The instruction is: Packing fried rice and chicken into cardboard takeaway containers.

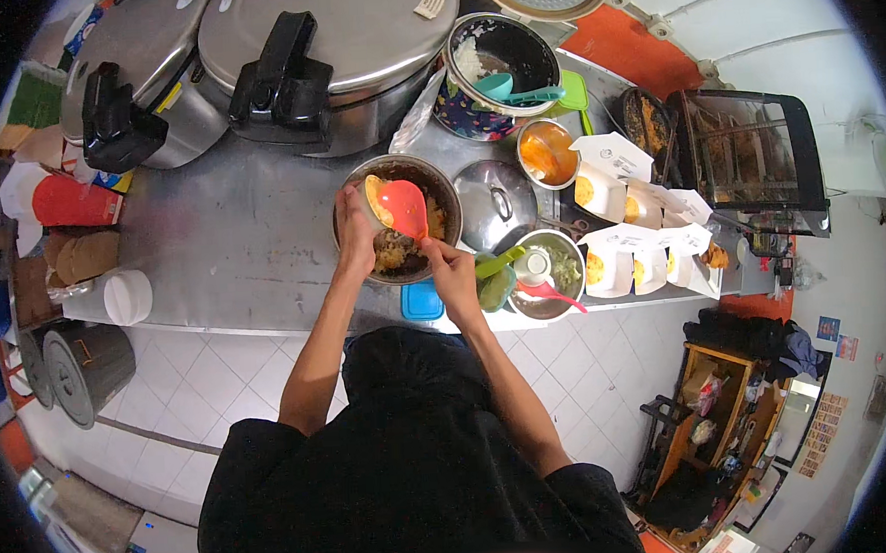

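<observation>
My left hand (357, 233) grips a small cup (374, 202) packed with yellow food, tilted over a metal pot (446, 184). Closed round the handle of a red serving spoon (404, 208), my right hand (451, 274) holds the spoon's bowl against the cup's mouth. Brownish-yellow food (394, 254) lies in the pot beneath them; part of it is hidden by the cup, spoon and hands. Close by my right hand are a blue plastic container (422, 301) and a green spoon (502, 261) resting on a green tub (496, 289).
Right of the pot sit a metal lid (489, 199), a pan of orange sauce (547, 154), a bowl of chopped greens (566, 270) and several white food boxes (608, 273). Behind stand a patterned rice pot (465, 115) and two big pressure cookers (374, 115). A glass-fronted cabinet (737, 151) stands far right.
</observation>
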